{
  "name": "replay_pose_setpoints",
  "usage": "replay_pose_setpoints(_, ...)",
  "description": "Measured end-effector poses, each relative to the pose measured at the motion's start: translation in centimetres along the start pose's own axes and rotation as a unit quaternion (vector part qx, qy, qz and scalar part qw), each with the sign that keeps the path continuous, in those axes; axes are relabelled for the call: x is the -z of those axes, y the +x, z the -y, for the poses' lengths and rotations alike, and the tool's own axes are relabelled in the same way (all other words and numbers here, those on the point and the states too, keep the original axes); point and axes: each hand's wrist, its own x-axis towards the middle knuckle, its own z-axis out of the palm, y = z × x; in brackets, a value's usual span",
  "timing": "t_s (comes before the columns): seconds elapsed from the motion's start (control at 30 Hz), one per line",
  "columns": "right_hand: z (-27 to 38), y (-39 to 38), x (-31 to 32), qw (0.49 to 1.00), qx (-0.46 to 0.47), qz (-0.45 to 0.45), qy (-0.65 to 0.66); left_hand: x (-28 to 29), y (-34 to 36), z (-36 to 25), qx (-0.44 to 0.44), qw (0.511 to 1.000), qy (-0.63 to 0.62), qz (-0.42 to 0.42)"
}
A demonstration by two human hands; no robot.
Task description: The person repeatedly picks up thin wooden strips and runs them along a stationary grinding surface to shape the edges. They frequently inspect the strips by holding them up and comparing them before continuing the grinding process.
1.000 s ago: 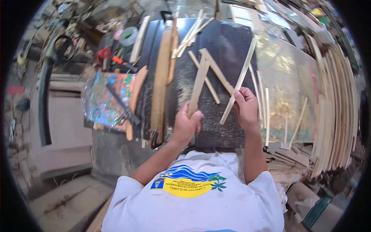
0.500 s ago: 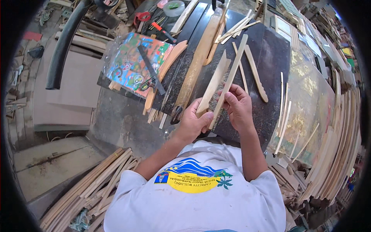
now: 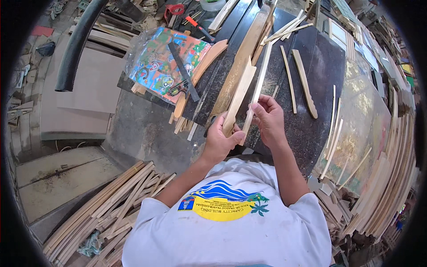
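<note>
Close to my shirt front, my left hand (image 3: 221, 139) is closed around the lower end of a pale shaped piece of wood (image 3: 240, 90), its thumb lying across the near side. My right hand (image 3: 269, 120) pinches a long, straight wooden strip (image 3: 260, 82) between thumb and fingers. Both pieces point away from me, side by side with a narrow gap between them, over the dark tabletop (image 3: 311, 147). The strip's far end reaches toward several thin offcuts (image 3: 287, 31). To the right lies a wooden piece with a wavy edge (image 3: 305, 84), beside a thin stick (image 3: 288, 78).
Left on the table, a colourful plastic-wrapped packet (image 3: 155, 58) lies under a dark flat bar (image 3: 183, 71), beside a curved board (image 3: 202, 73). A long board (image 3: 231, 73) lies mid-table. A black hose (image 3: 80, 44) hangs at left. Wood strips are piled lower left (image 3: 98, 209) and right (image 3: 391, 169).
The strip in my right hand has turned to show a narrower face. The shaped piece in my left hand has shifted slightly left. The surroundings have shifted rightward in the picture.
</note>
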Motion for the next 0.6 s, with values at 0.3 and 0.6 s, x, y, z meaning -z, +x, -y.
replay_pose_setpoints(0.3,-2.1,1.3,-0.3,0.999,-0.034,-0.027,-0.022,1.1,1.0,1.9,0.038,0.999,0.021,-0.021)
replay_pose_setpoints(0.6,-3.5,2.1,-1.5,0.997,-0.054,-0.023,-0.045,2.5,1.4,2.8,0.059,0.996,0.052,-0.052)
